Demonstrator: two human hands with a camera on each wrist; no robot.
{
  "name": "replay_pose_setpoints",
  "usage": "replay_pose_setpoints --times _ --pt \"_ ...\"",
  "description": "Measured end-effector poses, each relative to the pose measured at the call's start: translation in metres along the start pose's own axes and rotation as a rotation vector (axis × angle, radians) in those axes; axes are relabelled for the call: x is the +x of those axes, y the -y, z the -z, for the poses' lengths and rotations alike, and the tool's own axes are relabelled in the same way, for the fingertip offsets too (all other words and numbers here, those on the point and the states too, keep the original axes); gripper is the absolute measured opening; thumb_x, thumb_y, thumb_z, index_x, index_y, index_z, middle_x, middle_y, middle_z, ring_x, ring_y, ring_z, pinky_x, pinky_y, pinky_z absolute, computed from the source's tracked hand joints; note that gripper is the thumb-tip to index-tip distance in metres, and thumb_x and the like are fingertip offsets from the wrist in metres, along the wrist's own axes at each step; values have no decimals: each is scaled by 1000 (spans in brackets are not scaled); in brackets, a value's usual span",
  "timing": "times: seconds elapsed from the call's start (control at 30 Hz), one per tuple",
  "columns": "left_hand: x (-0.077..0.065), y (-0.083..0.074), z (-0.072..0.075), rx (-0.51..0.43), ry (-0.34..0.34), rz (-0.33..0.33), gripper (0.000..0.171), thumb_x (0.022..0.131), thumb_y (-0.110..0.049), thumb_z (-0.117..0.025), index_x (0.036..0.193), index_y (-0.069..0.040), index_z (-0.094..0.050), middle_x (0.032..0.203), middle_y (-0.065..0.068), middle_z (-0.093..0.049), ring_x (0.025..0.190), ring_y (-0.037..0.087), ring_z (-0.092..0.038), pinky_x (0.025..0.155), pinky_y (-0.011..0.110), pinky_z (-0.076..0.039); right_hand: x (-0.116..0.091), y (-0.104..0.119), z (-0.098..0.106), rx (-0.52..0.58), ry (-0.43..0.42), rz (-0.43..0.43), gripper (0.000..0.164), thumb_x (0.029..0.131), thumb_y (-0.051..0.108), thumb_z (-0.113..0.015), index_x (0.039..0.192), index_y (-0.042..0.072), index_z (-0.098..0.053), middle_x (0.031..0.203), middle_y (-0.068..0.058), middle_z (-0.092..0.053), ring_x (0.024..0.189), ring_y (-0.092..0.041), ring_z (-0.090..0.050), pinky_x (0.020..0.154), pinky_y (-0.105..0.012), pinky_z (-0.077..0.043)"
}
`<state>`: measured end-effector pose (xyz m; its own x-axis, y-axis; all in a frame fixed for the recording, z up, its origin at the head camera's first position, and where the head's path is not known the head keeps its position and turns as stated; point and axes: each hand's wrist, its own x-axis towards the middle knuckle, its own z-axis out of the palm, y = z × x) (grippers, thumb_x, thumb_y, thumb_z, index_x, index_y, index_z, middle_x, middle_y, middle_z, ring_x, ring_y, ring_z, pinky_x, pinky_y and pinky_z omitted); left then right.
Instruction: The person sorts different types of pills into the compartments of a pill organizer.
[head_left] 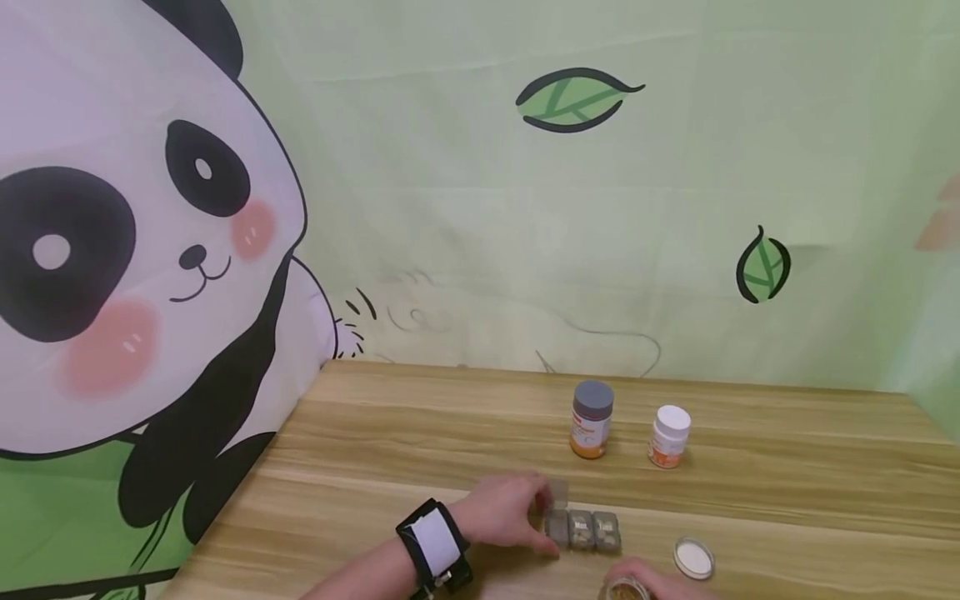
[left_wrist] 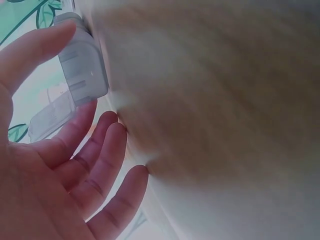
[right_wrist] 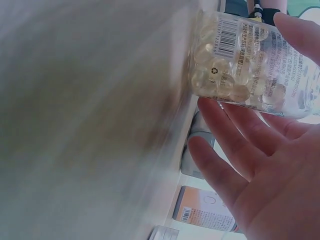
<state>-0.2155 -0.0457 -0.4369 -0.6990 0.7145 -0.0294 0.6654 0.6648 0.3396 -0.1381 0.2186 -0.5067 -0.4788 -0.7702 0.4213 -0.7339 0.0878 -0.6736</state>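
A grey translucent pill organizer (head_left: 582,531) lies on the table, with pale contents visible in its two right compartments. The clear lid (head_left: 558,493) of its leftmost compartment stands raised. My left hand (head_left: 502,510) holds that end between thumb and index finger; in the left wrist view the other fingertips (left_wrist: 117,130) rest on the table. At the bottom edge of the head view my right hand (head_left: 660,582) grips a clear jar, uncapped at the top. Pale yellow softgels show through the wall of the jar (right_wrist: 245,65) in the right wrist view.
A round lid (head_left: 693,558) with a white inside lies on the table to the right of the organizer. Farther back stand a dark-capped bottle (head_left: 592,421) and a smaller white bottle (head_left: 670,437). A printed cloth (head_left: 450,208) hangs behind the wooden table (head_left: 390,433).
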Motion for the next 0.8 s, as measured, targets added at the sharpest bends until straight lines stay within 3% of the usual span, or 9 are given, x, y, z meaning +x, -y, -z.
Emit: replay_pose_setpoints --times 0.13,0.3,0.37,0.47,0.6,0.8 --pt "0 0 0 -17 2 8 44 69 -47 -84 95 -18 -64 83 -15 -52 71 1 -48 60 18 -38 -9 -15 -7 -10 -17 -50 49 84 -5 -66 125 12 -46 110 -8 -59 101 -9 -57 76 -28 -48" --pt "-1 0 0 -22 5 15 44 69 -47 -84 95 -18 -64 84 -14 -52 71 1 -48 60 18 -38 -11 -21 -8 -11 -10 -22 49 84 -5 -67 126 10 -46 111 -8 -59 102 -10 -57 77 -29 -48" --pt "-2 0 -1 -21 7 17 44 69 -47 -84 95 -18 -64 84 -15 -52 71 1 -48 59 19 -38 -7 -15 -3 14 6 -18 48 83 -7 -65 124 7 -45 111 -11 -59 104 -10 -56 78 -29 -48" --pt "-2 -1 -1 -21 6 18 44 68 -47 -85 95 -18 -64 83 -14 -53 70 1 -47 58 19 -37 -3 2 7 5 16 -88 42 87 -2 -64 124 4 -45 111 -11 -61 102 -8 -58 74 -28 -48" --pt "-2 -2 -1 -26 7 26 44 68 -46 -85 95 -18 -64 84 -15 -53 71 0 -48 58 19 -37 4 30 21 -62 -33 -169 46 86 5 -69 127 2 -47 116 -2 -65 101 -9 -61 72 -28 -51" --pt "-1 -1 0 -30 8 21 44 69 -45 -84 97 -18 -64 85 -14 -54 72 0 -48 60 18 -38 18 50 38 -67 -97 -137 56 82 7 -75 132 9 -48 122 4 -60 110 -10 -57 81 -30 -51"
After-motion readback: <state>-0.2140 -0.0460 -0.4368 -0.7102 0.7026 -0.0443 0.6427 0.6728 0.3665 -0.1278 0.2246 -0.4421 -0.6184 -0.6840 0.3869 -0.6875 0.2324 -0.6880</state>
